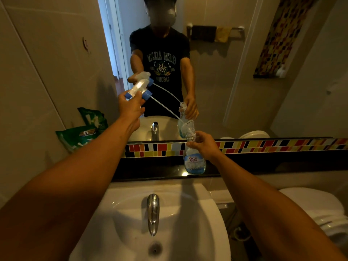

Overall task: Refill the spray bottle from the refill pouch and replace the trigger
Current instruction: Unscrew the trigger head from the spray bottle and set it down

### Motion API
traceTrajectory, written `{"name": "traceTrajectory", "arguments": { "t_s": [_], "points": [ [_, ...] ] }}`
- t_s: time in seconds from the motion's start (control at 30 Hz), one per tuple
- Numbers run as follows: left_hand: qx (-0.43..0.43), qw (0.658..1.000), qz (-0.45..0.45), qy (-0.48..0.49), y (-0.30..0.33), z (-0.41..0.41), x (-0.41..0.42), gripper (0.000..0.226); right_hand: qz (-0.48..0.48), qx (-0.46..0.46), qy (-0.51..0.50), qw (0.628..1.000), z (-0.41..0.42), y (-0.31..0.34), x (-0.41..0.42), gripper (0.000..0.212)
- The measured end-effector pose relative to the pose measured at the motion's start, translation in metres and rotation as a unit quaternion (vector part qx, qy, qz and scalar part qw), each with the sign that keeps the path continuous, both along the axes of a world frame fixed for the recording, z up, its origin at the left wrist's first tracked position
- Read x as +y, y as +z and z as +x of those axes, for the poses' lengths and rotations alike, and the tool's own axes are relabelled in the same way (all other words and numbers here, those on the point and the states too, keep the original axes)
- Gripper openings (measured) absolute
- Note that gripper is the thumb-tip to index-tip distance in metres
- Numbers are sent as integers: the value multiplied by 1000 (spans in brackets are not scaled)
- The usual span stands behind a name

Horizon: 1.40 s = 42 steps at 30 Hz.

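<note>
Green pouch (far left), tap below bottle.

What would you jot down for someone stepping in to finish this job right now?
Left hand: holds the trigger sprayer lifted clear, its dip tube slanting down to the bottle's mouth.
Right hand: grips the neck of the spray bottle, which stands on the dark ledge behind the sink.
The green refill pouch leans against the left wall, untouched.
Done: trigger unscrewed. The bottle looks low, with blue liquid only near its base.
Left: pull the tube free, pour from the pouch, screw the trigger back on.
</note>
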<state>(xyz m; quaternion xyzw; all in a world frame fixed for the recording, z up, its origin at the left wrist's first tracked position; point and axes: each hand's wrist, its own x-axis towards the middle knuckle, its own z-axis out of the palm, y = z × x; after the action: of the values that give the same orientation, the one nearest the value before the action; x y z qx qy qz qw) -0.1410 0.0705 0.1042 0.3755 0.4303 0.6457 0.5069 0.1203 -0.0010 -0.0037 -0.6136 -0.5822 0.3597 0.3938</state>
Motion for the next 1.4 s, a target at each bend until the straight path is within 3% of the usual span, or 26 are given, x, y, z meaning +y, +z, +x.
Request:
{"name": "traceTrajectory", "arguments": {
  "t_s": [0.1, 0.3, 0.77, 0.97, 1.17, 1.4],
  "points": [
    [-14, 1000, -4, 17, -9, -8, 0, 51, 5, 0, -8, 1000, 2, 0, 0, 40],
    [-92, 992, -62, 60, -22, -11, -6, 6, 13, 30, -14, 999, 1, 8, -5, 40],
    [-142, 969, -156, 129, -94, -16, -24, 11, 42, 47, 20, 998, -18, 3, -7, 35],
    [-107, 963, -213, 124, -146, -16, -30, 1, 38, 41, 46, 997, -38, -7, -2, 39],
    [-78, 956, -259, 111, -187, -15, -31, 27, 27, 37, 68, 997, -59, -20, 13, 40],
    [40, 938, -320, 127, -226, -17, -22, 25, 18, 37, 77, 996, -69, -32, 34, 42]
  ]
}}
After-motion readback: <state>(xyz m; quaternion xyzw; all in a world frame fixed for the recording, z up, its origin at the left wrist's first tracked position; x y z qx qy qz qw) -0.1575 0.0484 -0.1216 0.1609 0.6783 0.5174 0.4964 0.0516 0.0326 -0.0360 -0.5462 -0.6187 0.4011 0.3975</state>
